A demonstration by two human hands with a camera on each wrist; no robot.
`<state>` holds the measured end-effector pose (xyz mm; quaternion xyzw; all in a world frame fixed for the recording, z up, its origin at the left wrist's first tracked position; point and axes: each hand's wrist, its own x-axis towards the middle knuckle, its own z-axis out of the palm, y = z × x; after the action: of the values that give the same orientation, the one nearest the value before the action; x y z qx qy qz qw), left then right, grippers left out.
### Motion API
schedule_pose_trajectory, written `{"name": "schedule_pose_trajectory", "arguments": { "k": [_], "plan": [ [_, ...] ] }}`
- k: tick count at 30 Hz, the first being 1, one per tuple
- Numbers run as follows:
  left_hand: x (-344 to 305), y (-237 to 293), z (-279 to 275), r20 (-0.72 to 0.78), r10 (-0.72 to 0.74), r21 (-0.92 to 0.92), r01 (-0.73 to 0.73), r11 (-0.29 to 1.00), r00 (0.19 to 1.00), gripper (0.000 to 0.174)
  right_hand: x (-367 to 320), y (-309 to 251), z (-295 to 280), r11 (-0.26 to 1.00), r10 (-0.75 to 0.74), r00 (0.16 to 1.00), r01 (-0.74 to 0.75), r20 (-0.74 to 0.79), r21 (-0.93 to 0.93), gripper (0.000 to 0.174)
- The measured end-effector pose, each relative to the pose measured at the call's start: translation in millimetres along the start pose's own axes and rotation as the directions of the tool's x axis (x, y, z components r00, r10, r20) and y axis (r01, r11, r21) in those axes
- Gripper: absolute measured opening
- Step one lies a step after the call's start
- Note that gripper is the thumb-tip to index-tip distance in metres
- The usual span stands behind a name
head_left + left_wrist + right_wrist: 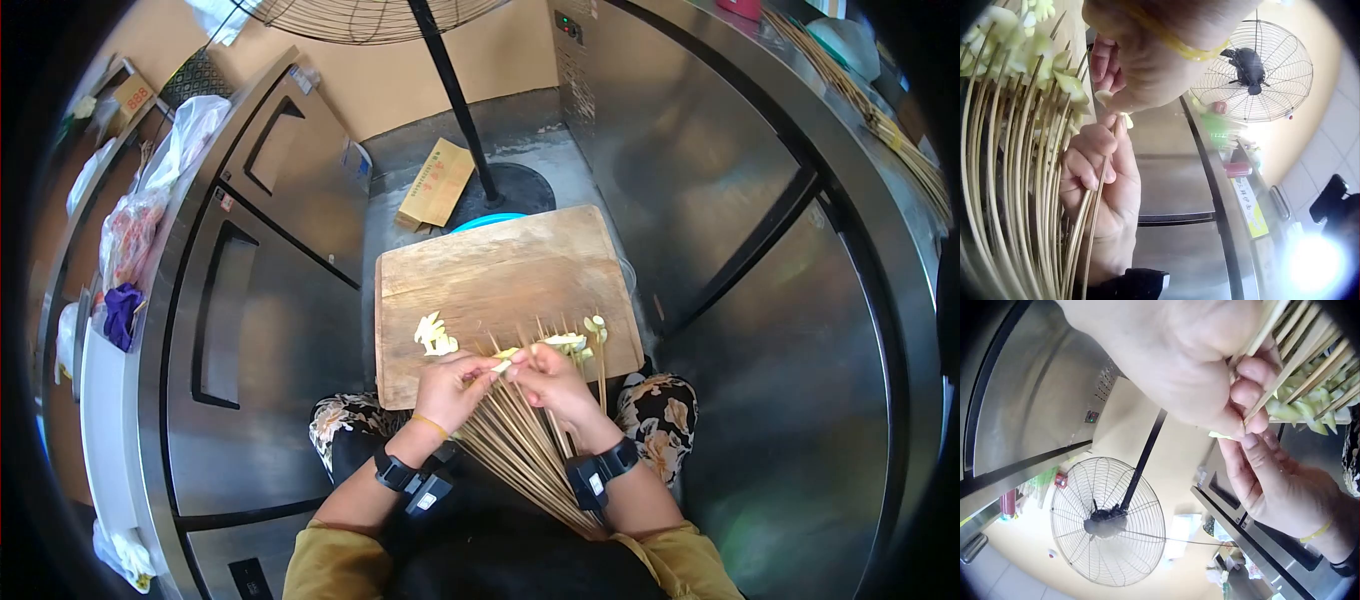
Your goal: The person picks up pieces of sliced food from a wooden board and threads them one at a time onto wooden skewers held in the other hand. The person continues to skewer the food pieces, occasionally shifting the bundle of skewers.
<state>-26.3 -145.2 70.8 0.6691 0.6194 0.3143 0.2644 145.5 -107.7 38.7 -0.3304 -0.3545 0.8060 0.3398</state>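
Note:
My left hand (447,392) pinches a pale green vegetable slice (502,367) between thumb and fingers over the near edge of the wooden cutting board (480,265). Close against it, my right hand (562,388) grips a thin bamboo skewer (1093,231), whose tip meets the slice. Below both hands, a fan of bamboo skewers (515,445) runs from the board toward the lap. Pale green slices (1032,53) are threaded on their far ends, as the left wrist view shows. A small pile of loose slices (434,337) lies on the board, beyond the left hand.
Steel cabinets (250,310) stand on the left and a steel unit (720,150) on the right. Ahead are a cardboard box (437,185) and the base of a standing fan (515,190). More skewers (890,135) lie on the right counter, plastic bags (140,225) on the left.

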Motion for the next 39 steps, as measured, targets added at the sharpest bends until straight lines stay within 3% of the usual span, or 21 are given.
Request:
{"name": "schedule_pose_trajectory", "arguments": {
  "k": [2,3,5,6,9,11,14,17,20,23,26,29,32,35,38,39],
  "plan": [
    [-1.4,-3.4,-2.1,0.027,-0.026,-0.002,0.026,1.0,0.999,0.014,-6.5,-10.3,-2.3,0.998,-0.056,0.997,0.059,-0.057,0.038,0.014],
    [-1.8,-5.5,-2.7,0.045,-0.04,-0.002,0.04,0.999,0.998,0.012,-9.8,-16.3,-4.0,0.989,-0.026,1.0,0.023,0.015,0.148,0.014],
    [3.0,-17.6,-8.4,0.114,-0.056,-0.211,0.08,0.974,0.992,0.011,-14.8,-24.8,-7.1,0.931,0.014,0.987,-0.071,0.159,0.358,0.016],
    [7.5,-25.6,-12.4,0.152,-0.057,-0.313,0.103,0.944,0.987,0.01,-12.3,-21.6,-8.8,0.922,0.045,0.981,-0.113,0.187,0.371,0.02],
    [30.2,-50.8,-27.0,-0.009,-0.226,-0.527,0.187,0.829,0.974,0.015,-7.8,-16.4,-6.3,0.929,0.102,0.974,-0.166,0.203,0.332,0.02],
    [48.2,-94.6,-33.9,-0.107,-0.329,-0.434,0.254,0.865,0.938,0.015,-5.2,-16.5,-6.8,0.941,0.115,0.97,-0.175,0.213,0.288,0.02],
    [59.1,-140.7,-37.0,-0.14,-0.418,0.016,0.424,0.905,0.898,0.019,-2.0,-13.1,-7.8,0.957,0.093,0.972,-0.147,0.216,0.25,0.021],
    [62.0,-162.4,-30.8,-0.167,-0.33,0.191,0.359,0.914,0.929,0.023,0.2,-11.5,-7.7,0.962,0.07,0.977,-0.12,0.202,0.243,0.022],
    [66.4,-167.1,-23.6,-0.212,-0.298,0.224,0.343,0.912,0.931,0.02,1.1,-13.1,-4.7,0.959,0.105,0.983,-0.141,0.152,0.244,0.02],
    [74.1,-154.2,-27.1,-0.166,-0.346,0.273,0.38,0.884,0.923,0.015,2.7,-11.7,-6.8,0.962,0.119,0.983,-0.149,0.139,0.228,0.018],
    [74.9,-149.3,-29.2,-0.137,-0.303,0.271,0.33,0.904,0.943,0.009,5.1,-9.8,-5.3,0.968,0.105,0.988,-0.127,0.11,0.215,0.014],
    [71.8,-148.4,-27.4,-0.167,-0.163,0.346,0.212,0.914,0.972,0.008,7.7,-6.2,-6.3,0.975,0.075,0.994,-0.089,0.075,0.203,0.009],
    [70.2,-140.3,-27.5,-0.101,0.078,0.53,-0.013,0.848,0.992,0.009,9.2,-1.2,-9.8,0.974,0.065,0.995,-0.08,0.073,0.213,0.009],
    [68.9,-134.6,-25.0,-0.079,0.066,0.579,-0.008,0.815,0.995,0.013,9.5,-1.0,-9.4,0.971,0.07,0.996,-0.081,0.057,0.224,0.009],
    [71.0,-135.2,-25.8,-0.094,-0.196,0.41,0.217,0.886,0.976,0.018,7.0,-2.8,-8.9,0.975,0.069,0.996,-0.078,0.052,0.207,0.009],
    [71.0,-135.1,-26.4,-0.087,-0.187,0.437,0.206,0.876,0.978,0.017,6.8,-2.2,-10.5,0.979,0.067,0.996,-0.078,0.064,0.188,0.009]
  ]
}}
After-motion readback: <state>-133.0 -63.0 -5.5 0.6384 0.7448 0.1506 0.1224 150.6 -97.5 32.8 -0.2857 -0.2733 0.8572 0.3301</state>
